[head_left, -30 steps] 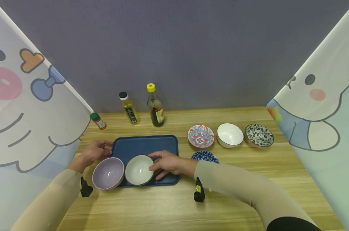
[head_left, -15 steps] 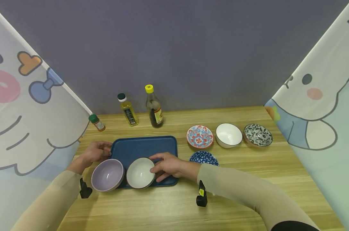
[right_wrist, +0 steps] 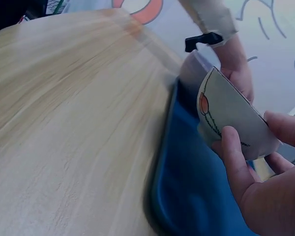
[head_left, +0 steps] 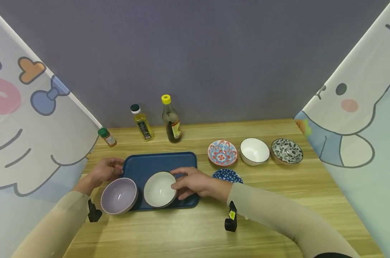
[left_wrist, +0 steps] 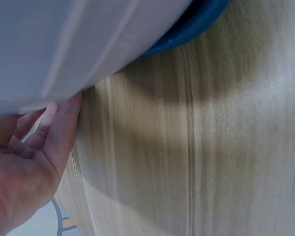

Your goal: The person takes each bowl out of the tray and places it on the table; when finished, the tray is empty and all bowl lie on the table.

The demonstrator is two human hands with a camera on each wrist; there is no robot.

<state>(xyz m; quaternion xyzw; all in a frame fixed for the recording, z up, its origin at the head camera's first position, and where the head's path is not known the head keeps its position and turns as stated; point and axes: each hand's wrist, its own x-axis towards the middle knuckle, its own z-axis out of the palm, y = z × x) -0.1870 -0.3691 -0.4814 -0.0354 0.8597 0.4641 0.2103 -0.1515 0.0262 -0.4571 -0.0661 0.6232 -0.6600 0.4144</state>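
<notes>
My right hand [head_left: 195, 182] grips the right side of a white bowl [head_left: 159, 189] with a dark rim, thumb and fingers at its edge. In the right wrist view, the bowl's outside [right_wrist: 226, 115] shows a painted line and an orange spot. This bowl is over the front part of a dark blue tray [head_left: 162, 161]. A lilac bowl [head_left: 119, 197] sits to its left, overlapping the tray's front left corner. My left hand [head_left: 104, 169] is at the tray's left edge, fingers loosely extended. The lilac bowl hides those fingertips in the left wrist view.
Behind the tray stand a green-capped spice jar [head_left: 108, 138], an oil bottle [head_left: 142, 123] and a yellow-capped sauce bottle [head_left: 171, 122]. To the right are a red-patterned bowl [head_left: 222, 153], a white bowl [head_left: 254, 151], a black-leaf bowl [head_left: 286, 151] and a blue-patterned dish [head_left: 225, 174], partly behind my right forearm.
My right hand has shifted the white bowl rightward, widening the gap to the lilac bowl. The left hand stays at the tray's edge.
</notes>
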